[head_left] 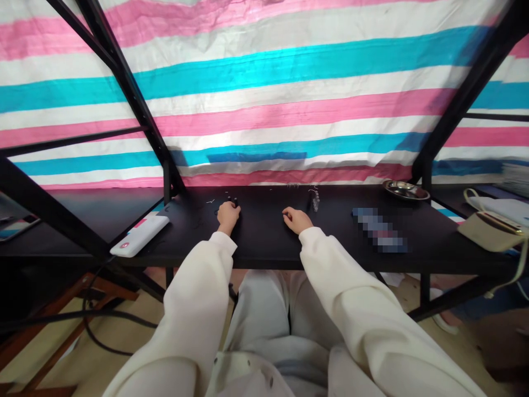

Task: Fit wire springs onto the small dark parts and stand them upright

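My left hand (228, 215) rests on the black table (264, 242) with its fingers curled, touching a few small dark pieces (232, 200) at the fingertips. My right hand (296, 219) lies a little to the right, fingers bent inward as in a loose pinch; what it holds, if anything, is too small to make out. Both arms wear white sleeves. A small beaded or metal string (314, 199) lies just beyond the right hand, and thin bits of wire (210, 202) lie left of the left hand.
A white power bank (139, 236) lies at the table's left edge. A metal dish (405, 190) stands at the back right, a blurred flat item (379, 230) in front of it. A beige bag (491, 226) sits far right. Black frame posts (136, 105) rise before a striped tarp (273, 82).
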The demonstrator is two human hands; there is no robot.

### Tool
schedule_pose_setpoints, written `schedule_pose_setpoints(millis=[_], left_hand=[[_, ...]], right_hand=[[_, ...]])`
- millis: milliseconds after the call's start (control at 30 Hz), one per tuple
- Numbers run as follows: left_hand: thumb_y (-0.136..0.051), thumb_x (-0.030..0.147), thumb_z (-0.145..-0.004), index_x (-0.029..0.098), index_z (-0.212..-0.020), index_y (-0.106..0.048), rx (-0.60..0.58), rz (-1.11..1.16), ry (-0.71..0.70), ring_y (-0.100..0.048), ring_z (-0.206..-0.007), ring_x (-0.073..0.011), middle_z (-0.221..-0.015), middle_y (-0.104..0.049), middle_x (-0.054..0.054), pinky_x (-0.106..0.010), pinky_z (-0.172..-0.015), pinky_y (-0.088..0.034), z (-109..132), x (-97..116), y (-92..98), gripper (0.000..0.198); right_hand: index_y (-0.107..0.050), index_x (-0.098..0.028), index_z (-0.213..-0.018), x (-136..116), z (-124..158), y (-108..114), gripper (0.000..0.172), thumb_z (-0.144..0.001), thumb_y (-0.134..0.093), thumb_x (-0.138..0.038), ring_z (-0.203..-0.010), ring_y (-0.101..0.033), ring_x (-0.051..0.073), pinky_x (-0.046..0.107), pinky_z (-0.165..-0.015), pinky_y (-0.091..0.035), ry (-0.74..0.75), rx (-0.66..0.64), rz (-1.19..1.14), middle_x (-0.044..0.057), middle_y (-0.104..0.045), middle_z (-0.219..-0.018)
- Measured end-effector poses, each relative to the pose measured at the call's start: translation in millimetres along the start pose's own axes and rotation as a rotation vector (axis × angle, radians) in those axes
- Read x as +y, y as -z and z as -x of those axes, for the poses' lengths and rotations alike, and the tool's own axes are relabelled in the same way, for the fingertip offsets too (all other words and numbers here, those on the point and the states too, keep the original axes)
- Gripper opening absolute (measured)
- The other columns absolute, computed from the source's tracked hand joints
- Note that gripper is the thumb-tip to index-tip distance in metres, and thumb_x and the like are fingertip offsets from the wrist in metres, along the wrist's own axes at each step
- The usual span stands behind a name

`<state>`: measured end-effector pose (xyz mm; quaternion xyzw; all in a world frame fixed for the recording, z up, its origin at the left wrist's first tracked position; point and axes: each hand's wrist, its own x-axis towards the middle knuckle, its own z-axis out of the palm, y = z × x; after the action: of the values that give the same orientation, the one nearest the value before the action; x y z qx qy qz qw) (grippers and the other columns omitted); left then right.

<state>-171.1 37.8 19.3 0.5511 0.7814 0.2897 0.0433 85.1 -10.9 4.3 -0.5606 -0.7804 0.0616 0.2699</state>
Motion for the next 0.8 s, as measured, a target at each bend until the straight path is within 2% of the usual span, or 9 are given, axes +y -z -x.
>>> schedule_pose_setpoints(millis=[200, 433, 800], left_hand=[[-0.056, 0.039, -0.072, 0.019, -0.090, -0.068, 0.030, -0.005, 0.028, -0.061, -0.087, -0.0271, -0.092, -0.066, -0.014, -0.033, -0.070, -0.044, -3.0, 1.2, -2.5, 0.029], [-0.056, 0.039, -0.073, 0.018, -0.085, -0.069, 0.049, -0.012, 0.040, -0.062, -0.086, -0.0277, -0.089, -0.066, -0.015, -0.034, -0.069, -0.045, -4.6, 3.9, -4.8, 0.027], [-0.055, 0.037, -0.075, 0.016, -0.085, -0.067, 0.016, -0.083, 0.025, -0.062, -0.087, -0.0281, -0.089, -0.065, -0.016, -0.034, -0.069, -0.045, -0.7, 7.7, -2.6, 0.027]], right_hand=[[-0.059, -0.021, -0.100, -0.5, 0.1, 1.0, 0.023, -0.083, -0.045, -0.024, -0.070, -0.058, 0.013, 0.022, -0.065, -0.038, -0.005, -0.006, 0.007, 0.000, -0.064, -0.074], [-0.059, -0.022, -0.099, 0.5, -0.2, 0.6, 0.022, -0.083, -0.045, -0.024, -0.070, -0.058, 0.013, 0.022, -0.063, -0.038, -0.007, -0.004, 0.004, 0.000, -0.064, -0.074], [-0.060, -0.022, -0.097, 0.7, 0.6, 2.8, 0.021, -0.082, -0.045, -0.024, -0.068, -0.057, 0.013, 0.021, -0.061, -0.036, -0.027, 0.003, 0.017, 0.000, -0.064, -0.073]])
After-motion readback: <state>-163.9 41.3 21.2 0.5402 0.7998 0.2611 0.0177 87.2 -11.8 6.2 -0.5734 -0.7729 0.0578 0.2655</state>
